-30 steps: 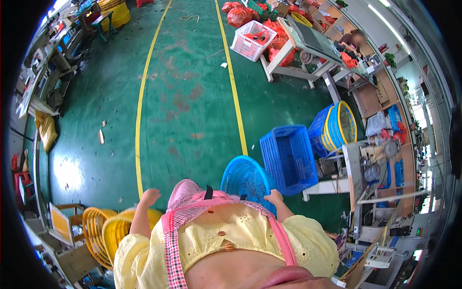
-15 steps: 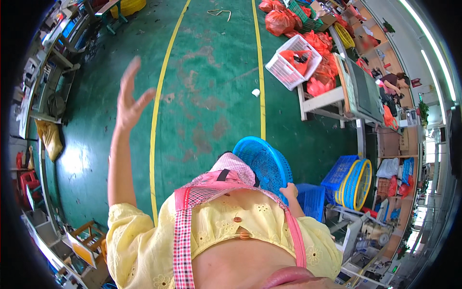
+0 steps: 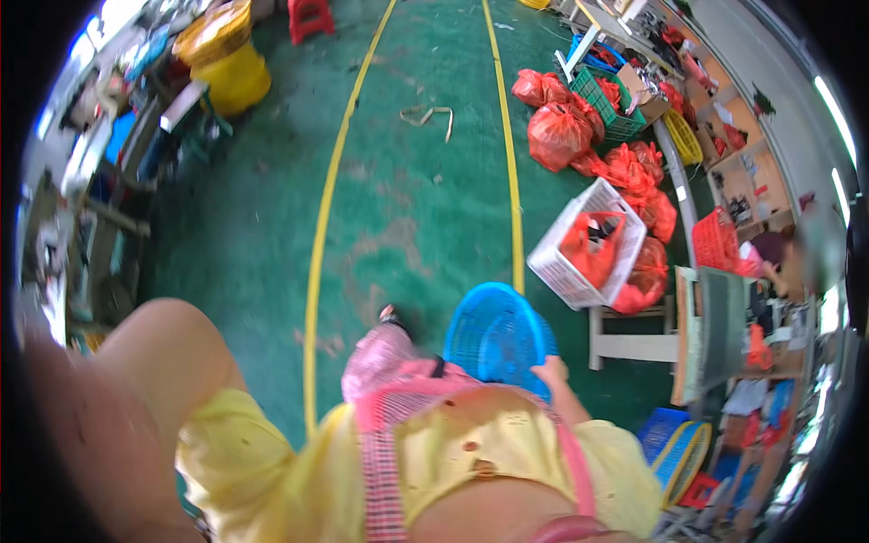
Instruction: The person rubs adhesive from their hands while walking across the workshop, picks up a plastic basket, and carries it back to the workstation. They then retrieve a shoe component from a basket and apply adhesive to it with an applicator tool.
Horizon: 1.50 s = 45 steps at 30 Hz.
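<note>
My right hand [image 3: 550, 371] is closed on the rim of a blue plastic basket [image 3: 493, 317]. The basket hangs tilted at my right side, and I see no contents in it. My left arm is bent up close to the camera. At the left rim, my left hand [image 3: 68, 425] is a large smeared shape whose fingers cannot be made out. Below my pink checked apron [image 3: 385, 471], one foot [image 3: 391, 315] shows on the green floor.
Two yellow lines bound the green walkway, where a pale strap [image 3: 427, 115] lies. On the right stand a white crate [image 3: 579, 231], red bags [image 3: 554, 136], a green crate [image 3: 608, 109] and a table. Cluttered benches and a yellow bin [image 3: 233, 81] line the left. A person bends at far right.
My left hand has come from stretched out ahead back toward the camera. I have moved forward along the walkway. My right hand keeps its hold on the blue basket.
</note>
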Each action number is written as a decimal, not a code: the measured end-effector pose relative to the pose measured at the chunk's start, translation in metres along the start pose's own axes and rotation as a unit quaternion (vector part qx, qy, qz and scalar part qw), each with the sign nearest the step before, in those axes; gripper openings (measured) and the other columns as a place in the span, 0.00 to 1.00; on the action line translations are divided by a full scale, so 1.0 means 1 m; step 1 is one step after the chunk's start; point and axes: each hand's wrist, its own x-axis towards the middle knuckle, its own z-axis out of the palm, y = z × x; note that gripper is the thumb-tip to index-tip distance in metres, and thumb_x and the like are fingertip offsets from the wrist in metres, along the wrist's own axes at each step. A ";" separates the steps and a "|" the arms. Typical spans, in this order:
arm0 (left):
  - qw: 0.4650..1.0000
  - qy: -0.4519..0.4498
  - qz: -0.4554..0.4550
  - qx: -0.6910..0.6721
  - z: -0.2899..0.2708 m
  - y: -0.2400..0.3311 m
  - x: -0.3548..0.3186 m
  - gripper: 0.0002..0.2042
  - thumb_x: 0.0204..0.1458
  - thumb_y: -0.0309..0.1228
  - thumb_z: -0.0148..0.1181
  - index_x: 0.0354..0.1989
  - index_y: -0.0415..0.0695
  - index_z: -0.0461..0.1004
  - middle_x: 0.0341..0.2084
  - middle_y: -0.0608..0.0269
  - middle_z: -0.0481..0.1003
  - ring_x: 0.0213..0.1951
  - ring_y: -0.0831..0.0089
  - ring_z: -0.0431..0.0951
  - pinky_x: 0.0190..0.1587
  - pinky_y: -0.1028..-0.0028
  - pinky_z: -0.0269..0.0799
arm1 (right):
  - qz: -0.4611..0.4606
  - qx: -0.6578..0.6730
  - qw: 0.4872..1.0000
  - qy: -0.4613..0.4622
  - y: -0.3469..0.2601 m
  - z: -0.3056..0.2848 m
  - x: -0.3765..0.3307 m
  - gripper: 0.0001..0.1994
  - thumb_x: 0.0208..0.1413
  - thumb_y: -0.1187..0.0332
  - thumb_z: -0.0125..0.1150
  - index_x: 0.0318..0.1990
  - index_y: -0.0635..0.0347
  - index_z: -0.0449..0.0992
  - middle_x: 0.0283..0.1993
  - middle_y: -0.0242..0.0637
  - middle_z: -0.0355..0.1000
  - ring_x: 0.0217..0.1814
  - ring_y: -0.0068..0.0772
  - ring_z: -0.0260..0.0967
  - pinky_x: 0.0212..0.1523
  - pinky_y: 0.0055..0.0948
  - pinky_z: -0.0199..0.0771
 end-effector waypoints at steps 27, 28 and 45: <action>0.983 0.023 0.145 -0.114 0.196 -1.066 0.148 0.36 0.36 0.40 0.57 0.52 0.37 0.49 0.52 0.50 0.51 0.55 0.58 0.49 0.54 0.60 0.44 | 0.021 0.061 0.998 0.012 -0.645 -0.528 0.756 0.20 0.23 0.61 0.60 0.31 0.56 0.71 0.31 0.42 0.69 0.35 0.42 0.67 0.36 0.35 0.66; 0.983 0.032 0.134 -0.121 0.159 -1.100 0.134 0.36 0.36 0.40 0.57 0.53 0.37 0.49 0.52 0.50 0.51 0.55 0.58 0.49 0.54 0.60 0.44 | 0.011 0.037 0.998 0.043 -0.661 -0.543 0.791 0.20 0.24 0.61 0.60 0.32 0.56 0.71 0.31 0.43 0.70 0.35 0.42 0.68 0.35 0.35 0.67; 0.924 -0.255 -0.148 0.244 0.422 -1.935 0.218 0.17 0.36 0.27 0.56 0.38 0.41 0.67 0.41 0.57 0.65 0.47 0.61 0.60 0.49 0.66 0.54 | 0.118 0.104 0.987 0.045 -1.074 -0.867 1.235 0.17 0.21 0.67 0.62 0.27 0.57 0.72 0.31 0.42 0.70 0.35 0.40 0.68 0.35 0.34 0.67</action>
